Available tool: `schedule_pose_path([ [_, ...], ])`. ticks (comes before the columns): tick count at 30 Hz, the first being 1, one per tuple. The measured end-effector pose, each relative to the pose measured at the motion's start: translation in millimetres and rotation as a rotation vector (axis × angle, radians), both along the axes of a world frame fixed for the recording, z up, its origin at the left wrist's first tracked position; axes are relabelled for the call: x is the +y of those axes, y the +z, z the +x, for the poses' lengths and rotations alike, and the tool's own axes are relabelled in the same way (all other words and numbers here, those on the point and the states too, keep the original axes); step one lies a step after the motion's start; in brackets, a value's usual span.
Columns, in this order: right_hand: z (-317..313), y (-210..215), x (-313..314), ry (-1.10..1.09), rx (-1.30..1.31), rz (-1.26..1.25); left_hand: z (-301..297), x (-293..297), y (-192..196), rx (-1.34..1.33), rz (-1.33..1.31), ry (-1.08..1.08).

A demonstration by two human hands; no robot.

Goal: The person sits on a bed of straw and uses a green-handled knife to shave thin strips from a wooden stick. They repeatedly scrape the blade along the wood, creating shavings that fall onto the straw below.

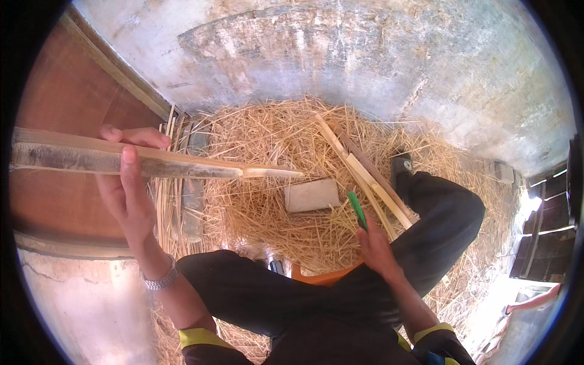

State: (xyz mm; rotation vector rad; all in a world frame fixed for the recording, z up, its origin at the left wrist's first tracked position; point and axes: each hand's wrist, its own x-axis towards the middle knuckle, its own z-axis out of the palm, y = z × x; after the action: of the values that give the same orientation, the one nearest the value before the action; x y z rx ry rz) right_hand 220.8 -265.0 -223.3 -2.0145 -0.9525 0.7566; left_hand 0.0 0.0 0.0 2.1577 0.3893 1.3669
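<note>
My left hand (128, 182) grips a long split bamboo strip (152, 161), held level across the left of the view with its pointed end toward the middle. My right hand (374, 243) rests on my right knee and holds a green-handled tool (357, 210) that points up and away. Both my legs in dark trousers (340, 286) are bent beneath me, and an orange seat (322, 278) shows between them. A metal watch (159, 281) sits on my left wrist.
Straw (274, 140) covers the ground ahead. A grey rectangular block (311, 194) lies in it, with several bamboo strips (365, 176) leaning past my right knee and thin slivers (176, 182) standing at left. A brown door (67, 103) and plastered wall (340, 48) enclose the spot.
</note>
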Motion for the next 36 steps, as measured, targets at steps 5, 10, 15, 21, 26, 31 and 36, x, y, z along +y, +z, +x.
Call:
schedule_pose_path([
  [5,0,7,7,-0.044,0.052,0.000,-1,0,9,-0.011,0.046,0.015],
  [10,-2,6,10,-0.195,0.141,0.192,-16,-2,22,-0.103,0.018,0.001],
  [15,-1,3,7,-0.141,0.024,0.178,-7,-6,5,-0.092,0.019,0.022],
  [21,-1,11,9,-0.213,0.110,0.170,15,-2,-19,-0.001,-0.207,0.040],
  [26,-1,18,13,-0.280,0.134,0.206,25,5,-13,0.021,-0.206,0.076],
  [31,-1,10,10,-0.253,0.069,0.233,20,4,-8,-0.146,-0.241,0.105],
  [36,1,6,8,-0.215,-0.028,0.198,17,-14,-6,-0.305,-0.217,0.124],
])
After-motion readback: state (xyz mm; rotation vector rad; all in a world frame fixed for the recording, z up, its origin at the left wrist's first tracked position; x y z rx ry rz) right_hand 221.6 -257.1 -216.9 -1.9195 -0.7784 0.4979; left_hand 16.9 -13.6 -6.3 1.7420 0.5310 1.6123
